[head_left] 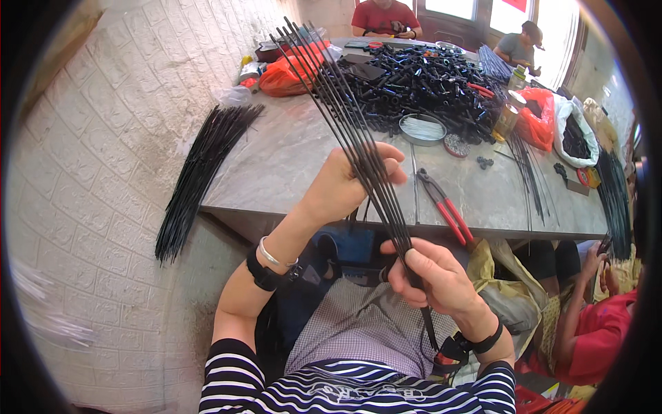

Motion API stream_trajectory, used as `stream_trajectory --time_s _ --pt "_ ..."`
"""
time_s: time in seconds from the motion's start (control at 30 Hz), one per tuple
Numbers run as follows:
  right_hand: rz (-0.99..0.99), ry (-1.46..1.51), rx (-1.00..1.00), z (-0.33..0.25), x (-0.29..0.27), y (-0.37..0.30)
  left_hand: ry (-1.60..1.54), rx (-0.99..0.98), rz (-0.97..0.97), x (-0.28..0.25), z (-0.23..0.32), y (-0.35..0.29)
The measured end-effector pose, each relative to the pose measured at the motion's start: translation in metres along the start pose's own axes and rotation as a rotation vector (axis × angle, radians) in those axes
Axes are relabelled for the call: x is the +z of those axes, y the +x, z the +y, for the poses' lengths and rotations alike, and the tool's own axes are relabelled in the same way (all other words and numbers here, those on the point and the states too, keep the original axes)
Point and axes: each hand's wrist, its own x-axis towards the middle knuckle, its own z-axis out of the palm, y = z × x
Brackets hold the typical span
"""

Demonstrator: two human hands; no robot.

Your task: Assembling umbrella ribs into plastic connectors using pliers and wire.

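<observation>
Both my hands hold one bunch of thin black rods [348, 124] that fans out up and to the left over the grey table [289, 162]. My left hand [348, 181] is wrapped around the middle of the bunch, just above the table's near edge. Lower down, in front of the table, my right hand [431, 272] pinches the rods' lower ends together over my lap. A black strap sits on each wrist, and a silver bangle is on the left one.
Red-handled pliers [445, 205] lie on the table by my right hand. A heap of small black tubes [420, 83], a round tin [422, 129] and orange bags [289, 72] sit farther back. A long rod bundle [200, 172] leans on the white wall. Other people sit around.
</observation>
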Motion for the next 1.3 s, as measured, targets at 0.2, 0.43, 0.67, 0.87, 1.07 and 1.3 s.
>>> stream_trajectory --time_s 0.2,0.43,0.67,0.87,1.07,1.3 --pt "-0.014 0.038 -0.120 0.009 -0.014 -0.010 0.196 0.092 0.040 0.015 0.000 -0.002" --pt "-0.065 -0.023 -0.134 0.018 -0.033 -0.014 -0.005 -0.121 -0.296 0.033 -0.024 -0.027" --pt "-0.061 -0.346 -0.183 0.012 -0.042 0.028 0.752 0.496 -0.176 -0.036 -0.031 0.058" --pt "0.144 -0.441 -0.065 0.139 -0.133 0.087 1.084 0.204 -0.628 -0.038 -0.113 0.013" --pt "0.200 -0.474 -0.192 0.178 -0.143 0.102 0.790 0.144 -0.539 -0.037 -0.118 -0.011" --pt "0.317 -0.588 -0.219 0.159 -0.109 0.113 0.669 0.202 -0.464 -0.027 -0.110 -0.015"
